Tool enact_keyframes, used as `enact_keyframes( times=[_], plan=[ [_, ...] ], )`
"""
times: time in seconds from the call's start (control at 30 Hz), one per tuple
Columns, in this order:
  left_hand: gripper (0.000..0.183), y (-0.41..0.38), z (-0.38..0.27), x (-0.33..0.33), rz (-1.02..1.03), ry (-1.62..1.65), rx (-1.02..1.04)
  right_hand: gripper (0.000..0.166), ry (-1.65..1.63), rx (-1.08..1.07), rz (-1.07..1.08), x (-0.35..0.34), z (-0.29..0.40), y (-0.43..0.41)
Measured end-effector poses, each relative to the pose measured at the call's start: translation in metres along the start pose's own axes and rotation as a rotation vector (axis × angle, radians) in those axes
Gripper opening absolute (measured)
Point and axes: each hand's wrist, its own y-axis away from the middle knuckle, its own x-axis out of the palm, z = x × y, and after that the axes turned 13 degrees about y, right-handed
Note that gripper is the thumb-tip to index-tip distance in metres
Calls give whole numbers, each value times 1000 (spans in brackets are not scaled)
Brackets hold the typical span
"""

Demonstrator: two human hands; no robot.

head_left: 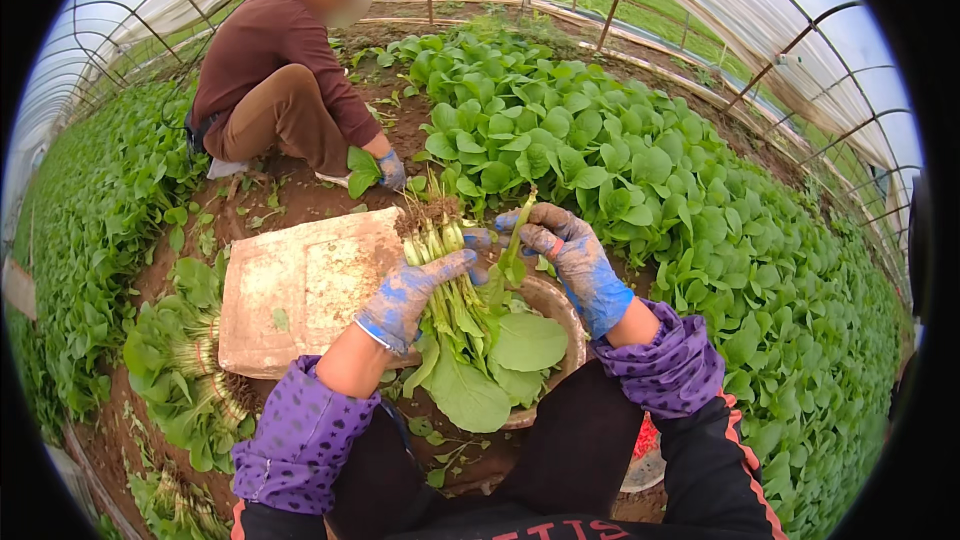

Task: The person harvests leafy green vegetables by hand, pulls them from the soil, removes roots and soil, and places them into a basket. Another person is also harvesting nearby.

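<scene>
My left hand (pixel 409 296), in a muddy blue glove, is closed around a bunch of leafy greens (pixel 450 307). Soil-covered roots point away from me and broad leaves hang towards my lap. To its right, my right hand (pixel 574 255), gloved the same way, pinches a single leafy green plant (pixel 517 240) by its stalk, root end up. Under the leaves is a round basin (pixel 574 330), mostly hidden by the greens. A dirty foam box (pixel 300 285) lies left of the bunch, partly behind my left forearm.
Tied bundles of greens (pixel 187 360) lie on the soil at left, more bundles (pixel 176 502) nearer. By my right knee sits a container (pixel 643 472) of small red pieces. A co-worker (pixel 281 82) squats ahead, one gloved hand low. Dense crop beds (pixel 637 157) flank the soil strip.
</scene>
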Motion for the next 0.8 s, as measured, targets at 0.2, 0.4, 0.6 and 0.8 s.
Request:
enact_keyframes(
  times=[0.2,0.4,0.6,0.8],
  plan=[
    [38,6,-5,12,-89,67,146,27,340,-290,112,30,22,3],
    [36,-9,8,11,-1,274,110,30,668,-603,-53,42,-1,-9],
    [27,-11,1,14,-65,392,140,27,525,-511,111,33,2,-14],
    [21,-19,-15,-29,-41,381,326,24,249,72,251,-77,-50,-14]
  ],
)
